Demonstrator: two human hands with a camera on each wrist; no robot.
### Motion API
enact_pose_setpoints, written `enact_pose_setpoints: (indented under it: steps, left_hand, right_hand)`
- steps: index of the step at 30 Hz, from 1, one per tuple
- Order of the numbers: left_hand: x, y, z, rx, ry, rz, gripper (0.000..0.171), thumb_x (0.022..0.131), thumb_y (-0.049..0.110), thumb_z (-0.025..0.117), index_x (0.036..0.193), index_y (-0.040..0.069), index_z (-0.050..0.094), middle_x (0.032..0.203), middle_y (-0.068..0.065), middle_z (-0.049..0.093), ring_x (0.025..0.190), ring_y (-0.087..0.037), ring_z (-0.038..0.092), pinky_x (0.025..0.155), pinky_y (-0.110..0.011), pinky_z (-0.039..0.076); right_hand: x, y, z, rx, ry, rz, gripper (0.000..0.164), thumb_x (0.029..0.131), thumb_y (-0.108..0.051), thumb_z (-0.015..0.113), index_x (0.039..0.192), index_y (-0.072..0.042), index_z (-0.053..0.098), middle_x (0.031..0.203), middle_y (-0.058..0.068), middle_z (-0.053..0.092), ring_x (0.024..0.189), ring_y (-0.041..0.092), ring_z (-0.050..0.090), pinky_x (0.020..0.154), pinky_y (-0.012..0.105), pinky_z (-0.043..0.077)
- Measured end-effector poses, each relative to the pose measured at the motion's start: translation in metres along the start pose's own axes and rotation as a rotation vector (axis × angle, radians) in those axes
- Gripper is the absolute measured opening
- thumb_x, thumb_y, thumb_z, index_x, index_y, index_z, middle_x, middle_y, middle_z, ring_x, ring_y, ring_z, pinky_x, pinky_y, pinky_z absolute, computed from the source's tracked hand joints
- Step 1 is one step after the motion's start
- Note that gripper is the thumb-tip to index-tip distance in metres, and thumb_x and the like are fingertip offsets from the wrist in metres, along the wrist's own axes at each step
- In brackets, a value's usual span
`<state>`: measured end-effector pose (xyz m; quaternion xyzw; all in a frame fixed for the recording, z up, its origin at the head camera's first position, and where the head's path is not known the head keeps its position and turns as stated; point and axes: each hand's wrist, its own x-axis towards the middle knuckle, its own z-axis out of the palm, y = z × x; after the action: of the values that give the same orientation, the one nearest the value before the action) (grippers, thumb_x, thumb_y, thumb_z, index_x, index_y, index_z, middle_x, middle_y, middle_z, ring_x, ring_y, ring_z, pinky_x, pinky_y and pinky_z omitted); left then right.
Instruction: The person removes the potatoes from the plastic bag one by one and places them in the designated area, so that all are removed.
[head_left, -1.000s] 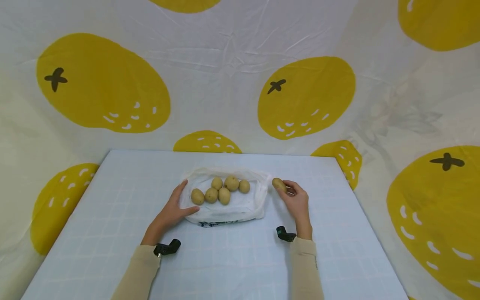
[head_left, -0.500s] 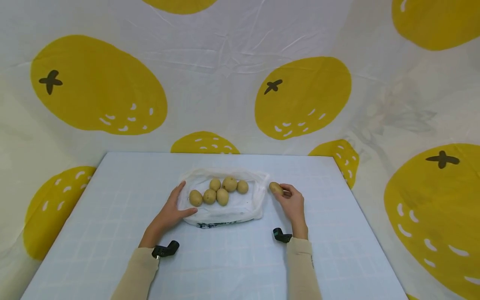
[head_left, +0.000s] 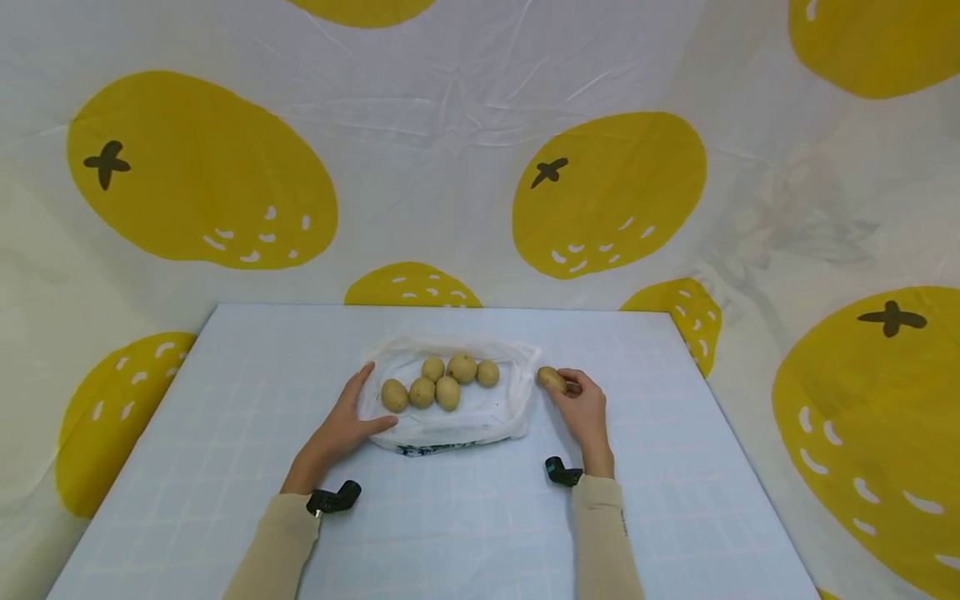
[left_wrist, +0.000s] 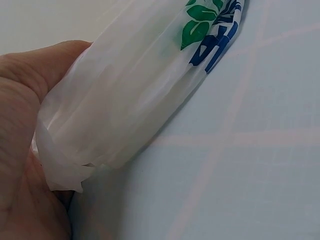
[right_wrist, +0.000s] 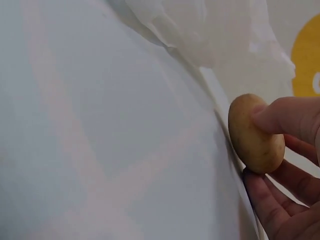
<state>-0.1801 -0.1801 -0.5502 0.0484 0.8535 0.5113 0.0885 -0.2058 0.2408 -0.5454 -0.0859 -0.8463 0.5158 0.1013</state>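
A white plastic bag (head_left: pixel 454 431), its mouth spread wide, lies on the table with several potatoes (head_left: pixel 448 393) inside. My left hand (head_left: pixel 343 427) holds the bag's left end, thumb over the near rim and fingers along the far-left side. In the left wrist view the thumb reaches over the edge of the bag (left_wrist: pixel 115 95), which bears green and blue print. Just beyond the bag's right rim, my right hand (head_left: pixel 582 408) pinches a single potato (right_wrist: pixel 254 134) between thumb and fingers. That potato is outside the bag, low over the table.
A pale blue checked cloth covers the table (head_left: pixel 457 525). Behind it and at both sides hangs a light curtain (head_left: pixel 420 183) printed with big yellow fruit. Each wrist wears a black camera (head_left: pixel 333 497).
My right hand has come slightly left and nearer to me with the potato, staying by the bag's right rim. The left hand keeps its place on the bag.
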Motion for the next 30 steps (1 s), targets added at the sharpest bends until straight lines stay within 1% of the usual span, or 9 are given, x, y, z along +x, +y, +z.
enact_pose_setpoints:
  steps: [7,12,16,19,22,26,30]
  left_hand:
    - [0.0011,-0.0014,0.0006,-0.008,0.004,0.02,0.114,0.085,0.031,0.085,0.167,0.016,0.007,0.172,-0.021,0.004,0.158,-0.046,0.004,0.125,-0.068,0.01]
    - [0.0011,-0.0017,0.0002,-0.007,0.007,0.033,0.114,0.085,0.03,0.085,0.167,0.014,0.007,0.172,-0.021,0.004,0.158,-0.046,0.004,0.125,-0.068,0.01]
    - [0.0007,-0.0019,-0.0002,-0.014,0.006,0.032,0.114,0.085,0.029,0.085,0.166,0.013,0.007,0.172,-0.021,0.005,0.158,-0.045,0.004,0.125,-0.068,0.01]
    - [0.0007,-0.0025,-0.0003,-0.015,0.006,0.026,0.115,0.085,0.03,0.085,0.167,0.013,0.006,0.173,-0.02,0.004,0.159,-0.045,0.004,0.125,-0.068,0.01]
    - [0.0009,-0.0025,-0.0003,-0.015,0.007,0.021,0.115,0.085,0.03,0.085,0.167,0.014,0.006,0.173,-0.02,0.004,0.159,-0.045,0.004,0.125,-0.068,0.01]
    - [0.0002,-0.0023,-0.0004,-0.015,0.006,0.017,0.115,0.085,0.031,0.085,0.167,0.015,0.005,0.173,-0.02,0.003,0.159,-0.045,0.004,0.125,-0.068,0.01]
    - [0.0,-0.0021,0.0001,-0.018,0.005,0.019,0.115,0.085,0.031,0.086,0.167,0.015,0.006,0.173,-0.02,0.004,0.159,-0.045,0.004,0.125,-0.068,0.01]
  right_hand:
    - [0.0,0.0026,-0.0002,-0.015,-0.01,0.005,0.036,0.089,-0.019,0.081,0.121,-0.008,0.071,0.116,0.016,0.071,0.103,0.027,0.069,0.078,0.014,0.052]
    - [0.0005,-0.0007,-0.0002,-0.014,-0.026,0.001,0.036,0.089,-0.018,0.08,0.122,-0.008,0.069,0.117,0.017,0.07,0.104,0.027,0.067,0.08,0.016,0.052]
    - [0.0002,-0.0036,-0.0004,-0.03,-0.047,0.018,0.037,0.091,-0.018,0.079,0.124,-0.008,0.068,0.119,0.017,0.069,0.106,0.028,0.066,0.083,0.02,0.052]
    - [-0.0001,-0.005,-0.0003,-0.046,-0.057,0.026,0.038,0.091,-0.019,0.079,0.126,-0.007,0.067,0.121,0.018,0.069,0.109,0.029,0.066,0.087,0.025,0.054]
    - [-0.0003,-0.0061,-0.0002,-0.045,-0.065,0.025,0.039,0.091,-0.018,0.079,0.127,-0.007,0.066,0.123,0.019,0.068,0.111,0.03,0.066,0.091,0.032,0.055]
    - [-0.0007,-0.0061,-0.0004,-0.05,-0.072,0.024,0.039,0.092,-0.017,0.078,0.128,-0.006,0.066,0.126,0.019,0.067,0.113,0.03,0.066,0.095,0.039,0.055]
    - [-0.0005,-0.0046,-0.0006,-0.055,-0.071,0.027,0.039,0.092,-0.018,0.078,0.127,-0.007,0.066,0.126,0.018,0.067,0.113,0.03,0.066,0.096,0.04,0.055]
